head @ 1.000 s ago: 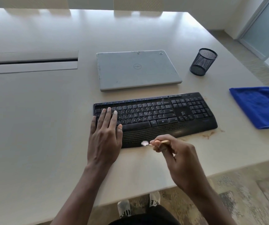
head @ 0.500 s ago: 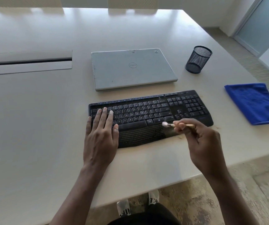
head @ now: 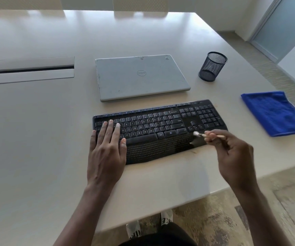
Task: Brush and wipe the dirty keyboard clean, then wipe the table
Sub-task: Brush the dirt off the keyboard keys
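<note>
Firstly, logged one black keyboard (head: 161, 125) with wrist rest, flat on the pale tabletop (head: 36, 121), near its front edge and slightly askew, right end farther away. Found the left hand (head: 105, 153) laid flat over the keyboard's left end, fingers straight and together on the letter keys, thumb alongside near the space bar's left end, palm down on the rest; grasped nothing. Found the right hand (head: 235, 153) raised at the keyboard's right end, fingers curled, fingertips pinching a small brush (head: 197, 134) by its thin pale handle. Noted white bristles pointing left, over the right part of the wrist rest just below the arrow keys; could not tell whether touching, owing to blur. Recorded a faint brownish smear (head: 193, 152) on the tabletop just before the keyboard's front right edge. Listed behind the keyboard a closed grey laptop (head: 141, 77), lid scuffed, close but apart. Listed to the right of the laptop a black mesh pen cup (head: 212, 66), upright. Entered a folded blue cloth (head: 274, 114) to the right of the keyboard, well apart, near the tabletop's right edge. Entered, far left, a long cable-slot cover (head: 27, 70) set in the surface. Noted, below the front edge, two white socks (head: 167, 218) on a mottled floor (head: 214, 224)
</note>
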A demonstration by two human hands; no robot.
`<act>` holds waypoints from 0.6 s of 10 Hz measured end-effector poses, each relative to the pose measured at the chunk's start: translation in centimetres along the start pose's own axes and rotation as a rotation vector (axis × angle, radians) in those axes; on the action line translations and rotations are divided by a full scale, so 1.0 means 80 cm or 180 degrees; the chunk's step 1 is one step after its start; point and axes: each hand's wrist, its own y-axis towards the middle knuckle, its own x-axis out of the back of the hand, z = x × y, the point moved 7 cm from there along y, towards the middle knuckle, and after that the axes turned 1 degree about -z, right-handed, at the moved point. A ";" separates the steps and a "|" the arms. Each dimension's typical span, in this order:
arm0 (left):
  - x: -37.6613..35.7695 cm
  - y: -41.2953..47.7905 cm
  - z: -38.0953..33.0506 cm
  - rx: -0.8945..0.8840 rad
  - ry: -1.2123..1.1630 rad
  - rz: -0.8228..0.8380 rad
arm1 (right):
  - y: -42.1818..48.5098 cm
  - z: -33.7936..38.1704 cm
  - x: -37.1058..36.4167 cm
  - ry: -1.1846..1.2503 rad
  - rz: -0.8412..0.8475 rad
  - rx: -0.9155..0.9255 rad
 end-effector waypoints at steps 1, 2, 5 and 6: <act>0.000 0.000 0.000 -0.0005 -0.0014 -0.0002 | -0.032 0.011 -0.025 0.0121 0.0635 0.0088; 0.000 0.000 -0.001 -0.0002 -0.0019 -0.0008 | -0.027 0.005 -0.014 0.0457 0.0719 -0.0056; 0.000 0.000 0.000 -0.0013 -0.0024 -0.0030 | -0.028 -0.031 0.008 0.0276 0.0433 -0.0299; 0.000 0.000 -0.001 -0.0015 -0.0019 -0.0035 | -0.020 -0.043 0.025 0.0593 0.0232 -0.0416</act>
